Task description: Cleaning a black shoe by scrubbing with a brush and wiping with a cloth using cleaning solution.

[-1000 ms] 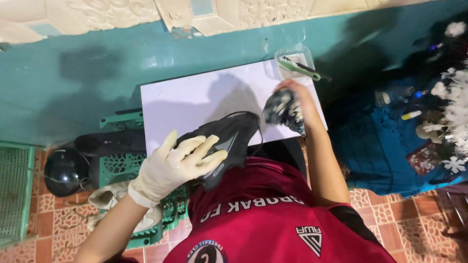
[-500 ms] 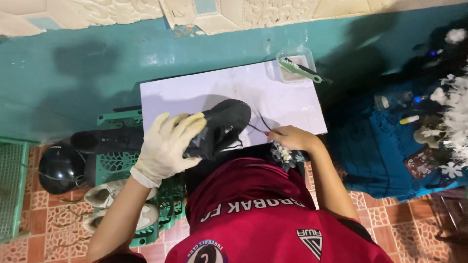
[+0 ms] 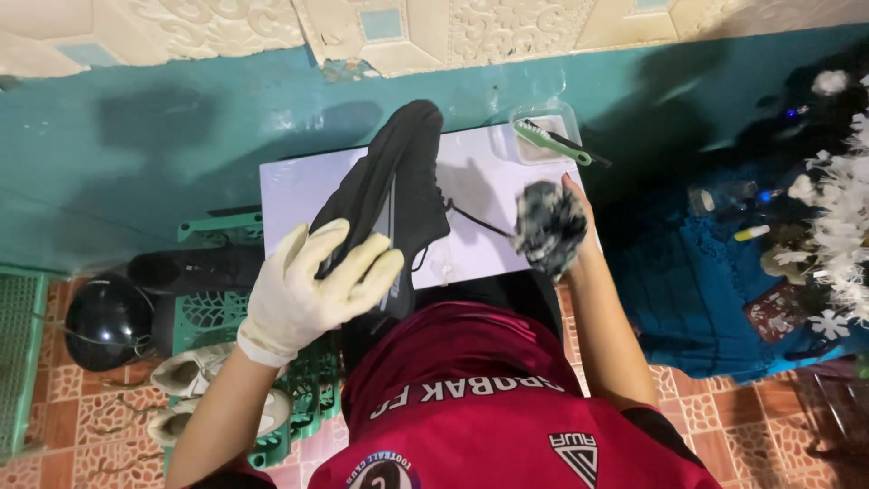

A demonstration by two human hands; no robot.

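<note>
At the left, my left hand (image 3: 308, 290), in a cream rubber glove, is wrapped around the heel end of a black shoe (image 3: 394, 195) that tilts up over the flat white desk (image 3: 299, 186), toe pointing to the far side. A thin black lace (image 3: 475, 220) trails from the shoe to the right, where my bare right hand (image 3: 568, 231) is closed on a dark, mottled, crumpled rag (image 3: 548, 226). Farther right sits a clear tub (image 3: 543, 136) holding a green-handled brush (image 3: 552, 143).

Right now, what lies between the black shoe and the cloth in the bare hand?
In the head view, a thin black lace runs from the black shoe toward the dark cloth held by the right hand, over bare white board.
</note>
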